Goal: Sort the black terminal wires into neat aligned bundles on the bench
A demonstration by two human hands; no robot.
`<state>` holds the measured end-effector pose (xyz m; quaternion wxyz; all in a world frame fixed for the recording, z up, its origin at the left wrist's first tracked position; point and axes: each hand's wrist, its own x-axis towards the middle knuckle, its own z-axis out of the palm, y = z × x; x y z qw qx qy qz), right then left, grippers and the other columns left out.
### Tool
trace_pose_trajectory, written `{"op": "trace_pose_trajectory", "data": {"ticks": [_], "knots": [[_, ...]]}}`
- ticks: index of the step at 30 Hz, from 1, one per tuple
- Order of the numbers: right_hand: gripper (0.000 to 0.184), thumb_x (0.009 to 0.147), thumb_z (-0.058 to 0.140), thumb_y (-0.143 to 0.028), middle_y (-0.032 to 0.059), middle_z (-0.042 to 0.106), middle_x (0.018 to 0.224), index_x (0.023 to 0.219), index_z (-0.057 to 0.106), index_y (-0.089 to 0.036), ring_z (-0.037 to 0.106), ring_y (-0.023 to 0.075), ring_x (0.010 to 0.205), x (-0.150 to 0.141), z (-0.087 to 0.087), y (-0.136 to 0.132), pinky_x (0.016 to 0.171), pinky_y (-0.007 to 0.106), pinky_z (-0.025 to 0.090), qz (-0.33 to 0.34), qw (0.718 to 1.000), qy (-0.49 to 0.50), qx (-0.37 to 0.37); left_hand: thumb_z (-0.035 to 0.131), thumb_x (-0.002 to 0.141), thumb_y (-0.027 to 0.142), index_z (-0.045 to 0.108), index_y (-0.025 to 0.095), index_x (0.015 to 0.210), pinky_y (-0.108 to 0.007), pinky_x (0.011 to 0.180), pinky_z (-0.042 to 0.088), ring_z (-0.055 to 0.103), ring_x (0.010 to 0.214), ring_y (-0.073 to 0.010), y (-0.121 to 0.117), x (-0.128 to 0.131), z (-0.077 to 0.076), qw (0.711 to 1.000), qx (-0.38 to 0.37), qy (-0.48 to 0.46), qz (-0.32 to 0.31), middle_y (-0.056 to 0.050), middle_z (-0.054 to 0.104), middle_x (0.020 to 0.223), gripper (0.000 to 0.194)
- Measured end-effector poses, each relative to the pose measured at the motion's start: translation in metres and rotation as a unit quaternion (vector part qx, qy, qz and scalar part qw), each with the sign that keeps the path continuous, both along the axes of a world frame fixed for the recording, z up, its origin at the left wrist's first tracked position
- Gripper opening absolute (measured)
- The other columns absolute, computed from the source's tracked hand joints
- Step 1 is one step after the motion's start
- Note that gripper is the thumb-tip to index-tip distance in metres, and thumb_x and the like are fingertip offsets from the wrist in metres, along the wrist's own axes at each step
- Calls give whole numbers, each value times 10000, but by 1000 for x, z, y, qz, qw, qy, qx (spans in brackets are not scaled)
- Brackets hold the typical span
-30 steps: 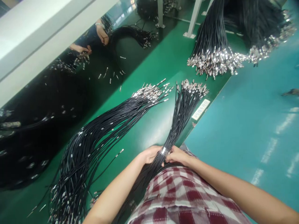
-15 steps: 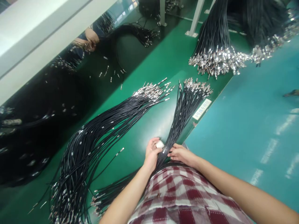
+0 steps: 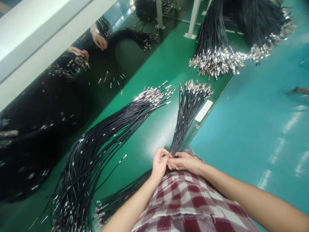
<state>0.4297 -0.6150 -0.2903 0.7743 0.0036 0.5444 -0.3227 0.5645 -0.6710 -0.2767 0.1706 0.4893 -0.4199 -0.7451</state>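
White label "0号线专用位" (image 3: pixel 204 110) beside black cable bundle (image 3: pixel 183 124); hands (image 3: pixel 187 162) touching bundle.

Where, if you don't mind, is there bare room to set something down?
The green tabletop is bare between the curved cable pile and the straighter bundle. It is crowded where the left hand and right hand meet.

A white label (image 3: pixel 204 110) sits on the green bench (image 3: pixel 166 64). Blue floor (image 3: pixel 241 135) lies right of the label; pale legs (image 3: pixel 193 20) stand beyond it.

open green tabletop (image 3: pixel 154 132) runs between wide cable bundle (image 3: pixel 108 124) and narrow bundle (image 3: pixel 185 117); pale beam (image 3: pixel 48 35) bars upper left
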Motion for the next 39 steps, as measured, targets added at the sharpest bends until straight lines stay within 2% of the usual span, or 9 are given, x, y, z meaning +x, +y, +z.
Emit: {"op": "trace_pose_trajectory", "data": {"ticks": [5, 7, 10, 12, 18, 23, 31, 34, 39], "knots": [[171, 657, 771, -246, 45, 699, 708, 726, 649, -150, 598, 104, 587, -4, 1, -2, 502, 192, 396, 84, 995, 40, -24, 631, 806, 305, 573, 195, 844, -221, 659, 423, 523, 669, -119, -14, -8, -17, 960, -229, -162, 21, 18, 542, 729, 129], [102, 712, 702, -250, 73, 731, 797, 738, 668, -157, 649, 130, 653, -7, 5, -1, 546, 204, 432, 94, 994, 51, 3, 656, 797, 367, 587, 185, 795, -230, 666, 411, 515, 673, -130, -19, -7, -23, 967, -171, -183, -34, 14, 557, 709, 194], [24, 725, 656, -186, 70, 739, 833, 732, 652, -163, 672, 138, 695, -12, 10, 2, 621, 215, 474, 102, 992, 80, -3, 613, 793, 564, 555, 174, 706, -246, 573, 390, 506, 566, -134, -19, -3, -32, 976, 21, -145, -164, 16, 548, 593, 404], [53, 720, 676, -178, 61, 740, 852, 754, 636, -168, 683, 141, 725, -12, 9, 3, 673, 221, 491, 105, 992, 70, -24, 576, 775, 662, 526, 178, 703, -244, 515, 365, 485, 498, -124, -14, -2, -36, 975, 72, -113, -178, 27, 531, 549, 492], [334, 740, 738, -385, 27, 679, 681, 687, 463, -202, 626, 139, 570, -2, 6, -2, 573, 244, 458, 89, 989, 117, -29, 607, 722, 715, 516, 172, 696, -234, 491, 381, 495, 488, -111, -7, -1, -42, 986, 47, -86, -134, 25, 543, 546, 550], [115, 782, 624, -309, -12, 654, 694, 793, 600, -196, 568, 122, 576, -20, 12, 11, 559, 234, 401, 164, 948, 198, -189, 591, 683, 768, 552, 155, 726, -226, 454, 382, 478, 449, -95, -9, 0, -44, 985, 39, -111, -128, 28, 548, 546, 616], [110, 774, 484, -240, 15, 656, 683, 684, 524, -190, 587, 141, 593, -8, -25, 12, 572, 247, 450, 137, 959, 220, -113, 685, 620, 728, 505, 164, 723, -198, 422, 338, 436, 398, -62, -8, -7, -32, 982, 69, -112, -136, 48, 545, 519, 601], [132, 783, 493, -258, 15, 658, 674, 679, 541, -193, 614, 160, 635, -4, -22, 4, 617, 262, 468, 150, 945, 257, -132, 763, 566, 664, 512, 158, 722, -190, 392, 308, 394, 374, -51, -10, -10, -27, 982, 49, -107, -148, 70, 506, 485, 586], [69, 749, 584, -238, 67, 698, 803, 702, 609, -193, 653, 246, 868, -6, -12, -10, 811, 329, 445, 175, 898, 376, -149, 680, 701, 624, 480, 170, 698, -179, 388, 256, 360, 342, -47, -19, -2, -5, 981, 9, -108, -159, 82, 452, 428, 496]]}}
